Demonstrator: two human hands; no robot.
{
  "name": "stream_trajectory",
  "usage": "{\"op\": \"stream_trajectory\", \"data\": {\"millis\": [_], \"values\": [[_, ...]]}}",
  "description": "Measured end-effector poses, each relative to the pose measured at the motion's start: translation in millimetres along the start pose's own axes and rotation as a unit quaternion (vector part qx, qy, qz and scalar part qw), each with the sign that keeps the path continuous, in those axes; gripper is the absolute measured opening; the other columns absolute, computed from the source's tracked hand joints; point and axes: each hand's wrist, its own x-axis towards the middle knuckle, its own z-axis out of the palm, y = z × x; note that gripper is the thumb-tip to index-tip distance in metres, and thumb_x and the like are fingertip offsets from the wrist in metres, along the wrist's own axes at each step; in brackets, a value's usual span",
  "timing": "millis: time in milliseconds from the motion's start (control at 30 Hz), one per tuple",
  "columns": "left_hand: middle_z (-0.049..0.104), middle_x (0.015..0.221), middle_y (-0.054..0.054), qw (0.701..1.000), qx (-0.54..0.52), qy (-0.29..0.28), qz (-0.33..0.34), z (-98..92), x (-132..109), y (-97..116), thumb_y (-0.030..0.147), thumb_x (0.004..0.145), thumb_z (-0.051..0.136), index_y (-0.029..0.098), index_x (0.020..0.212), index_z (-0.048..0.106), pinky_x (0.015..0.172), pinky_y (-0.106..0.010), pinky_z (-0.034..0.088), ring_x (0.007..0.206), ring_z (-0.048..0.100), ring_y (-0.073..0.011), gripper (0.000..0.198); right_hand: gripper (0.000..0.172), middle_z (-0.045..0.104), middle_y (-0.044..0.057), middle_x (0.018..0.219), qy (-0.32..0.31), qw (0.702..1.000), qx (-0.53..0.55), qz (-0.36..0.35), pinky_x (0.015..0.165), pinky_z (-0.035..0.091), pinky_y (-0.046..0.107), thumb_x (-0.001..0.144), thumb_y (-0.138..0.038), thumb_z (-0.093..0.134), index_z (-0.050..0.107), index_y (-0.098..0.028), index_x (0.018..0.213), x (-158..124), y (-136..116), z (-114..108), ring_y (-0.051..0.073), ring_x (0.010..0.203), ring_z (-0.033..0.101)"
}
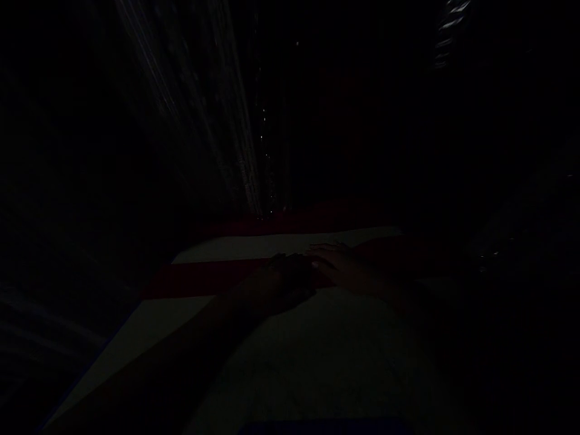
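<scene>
The view is very dark. My left hand (290, 281) rests low over a pale surface with a dark red band (194, 279), its thumb held apart from its shaded fingers. Close on its right, my right hand (333, 258) lies with fingers stretched out toward the left, over the same band. Between the two hands there is a small gap near the fingertips. I see no object in either hand. Whether the palms press on the pale surface (312, 344) is too dark to tell.
A dark red strip (290, 225) crosses the far end of the pale surface. Behind it, faint streaked, shiny material (244, 163) rises at the left. Glints (453, 24) show at upper right. A blue edge (321, 426) runs along the bottom.
</scene>
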Motion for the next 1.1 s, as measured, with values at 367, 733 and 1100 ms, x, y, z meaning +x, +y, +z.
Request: {"op": "stream_trajectory", "data": {"millis": [367,733,1100], "values": [[0.072,0.112,-0.008,0.994,0.101,0.030,0.032,-2.6,0,3,0.022,0.105,0.050,0.017,0.116,0.070,0.082,-0.035,0.054,0.092,0.068,-0.0210,0.023,0.046,0.056,0.007,0.149,0.010,0.999,0.023,0.034,0.117,0.040,0.053,0.103,-0.045,0.041,0.059,-0.026,0.141,-1,3,19,0.027,0.139,0.050],[0.073,0.119,-0.008,0.997,0.073,-0.019,-0.001,-14.1,-3,4,0.026,0.105,0.056,0.017,0.120,0.070,0.083,-0.031,0.055,0.100,0.073,-0.0211,0.022,0.049,0.056,0.008,0.149,-0.001,0.999,0.014,0.035,0.117,0.040,0.055,0.099,-0.043,0.042,0.058,-0.026,0.142,-2,3,22,0.030,0.138,0.050],[0.074,0.116,-0.006,0.999,0.048,0.010,0.008,-15.5,-6,5,0.034,0.106,0.055,0.019,0.119,0.072,0.080,-0.031,0.052,0.095,0.071,-0.0194,0.026,0.054,0.049,0.008,0.156,-0.031,0.998,-0.007,0.052,0.121,0.030,0.061,0.097,-0.046,0.047,0.053,-0.026,0.147,-2,-1,24,0.032,0.146,0.041]]}}
